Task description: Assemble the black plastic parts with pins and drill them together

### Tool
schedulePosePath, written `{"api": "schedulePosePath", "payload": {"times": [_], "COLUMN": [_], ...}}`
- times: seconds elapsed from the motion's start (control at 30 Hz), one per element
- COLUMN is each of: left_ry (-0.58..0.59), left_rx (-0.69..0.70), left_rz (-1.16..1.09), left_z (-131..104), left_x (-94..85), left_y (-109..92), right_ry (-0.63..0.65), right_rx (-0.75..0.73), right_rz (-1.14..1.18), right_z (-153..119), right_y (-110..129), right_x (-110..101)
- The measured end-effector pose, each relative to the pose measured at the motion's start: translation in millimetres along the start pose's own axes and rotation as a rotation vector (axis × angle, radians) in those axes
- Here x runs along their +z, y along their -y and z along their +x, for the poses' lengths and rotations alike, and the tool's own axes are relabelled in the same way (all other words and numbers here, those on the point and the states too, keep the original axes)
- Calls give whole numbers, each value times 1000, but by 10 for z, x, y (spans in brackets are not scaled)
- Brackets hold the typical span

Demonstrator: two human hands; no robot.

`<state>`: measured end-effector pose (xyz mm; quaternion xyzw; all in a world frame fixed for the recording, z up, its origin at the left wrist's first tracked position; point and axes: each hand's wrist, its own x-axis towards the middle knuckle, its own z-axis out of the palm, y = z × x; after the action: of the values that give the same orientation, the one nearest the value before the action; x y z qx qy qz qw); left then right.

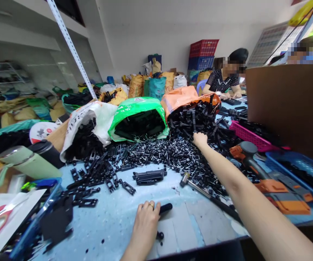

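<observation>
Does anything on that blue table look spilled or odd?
Yes: small black pieces with silvery pins lie loosely heaped on the blue tabletop, before a bright green plastic sack gaping toward them. It looks spilled, though possibly deliberate. Nothing appears clearly broken.

Bare blue tabletop is leaving a low passage between the left hand and the flat black pieces — one that is running forward until the black clip body is barring it. Behind that, a heap of metal pins is filling the middle, and the green sack is rising beyond. The hammer is lying diagonally across the right side, where the right forearm is also cutting through. Farther right, the orange-and-grey power tool, pink basket and brown panel are crowding the edge — airspace over the pins is staying open.
</observation>
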<state>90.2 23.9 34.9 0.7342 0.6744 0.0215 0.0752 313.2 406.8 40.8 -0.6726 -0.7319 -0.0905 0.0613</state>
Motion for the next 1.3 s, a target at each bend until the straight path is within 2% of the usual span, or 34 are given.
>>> {"api": "schedulePosePath", "payload": {"times": [0.13,0.23,0.33,0.4,0.5,0.63,0.7,0.83,0.93,1.0,1.07,1.1,1.17,1.23,1.3], "left_ry": [-15,-32,-11,7,1,-49,-64,-86,-91,-99,-97,-90,-66,-36,-9], "left_rx": [-21,-6,32,68,88,92,100,111,119,107,91,89,100,118,130], "left_rz": [-126,-218,-231,-235,-247,-232,-222,-212,-203,-195,-204,-219,-256,-279,-278], "left_z": [-75,-57,9,42,49,32,34,52,57,54,51,50,51,52,54], "left_x": [2,-16,-18,18,119,229,249,258,261,259,253,248,235,212,174], "left_y": [65,42,-35,-77,-89,-64,-63,-65,-37,0,47,72,115,136,129], "right_ry": [-52,-52,-15,0,-6,-3,-1,-21,-73,-103,-100,-79,48,233,340], "right_rx": [-42,-86,-92,-84,-101,-209,-246,-305,-363,-411,-535,-649,-930,-1170,-1249], "right_rz": [-28,-34,-29,-22,1,55,86,154,212,248,324,392,490,442,336], "right_z": [-356,-617,-694,-634,-442,-168,-69,37,-30,-239,-631,-890,-1480,-2059,-2513], "right_y": [-336,-592,-725,-718,-568,-305,-251,-283,-224,-92,75,153,268,324,347], "right_x": [-178,-250,-226,-172,-77,10,11,-107,-298,-446,-588,-651,-751,-792,-759]}}
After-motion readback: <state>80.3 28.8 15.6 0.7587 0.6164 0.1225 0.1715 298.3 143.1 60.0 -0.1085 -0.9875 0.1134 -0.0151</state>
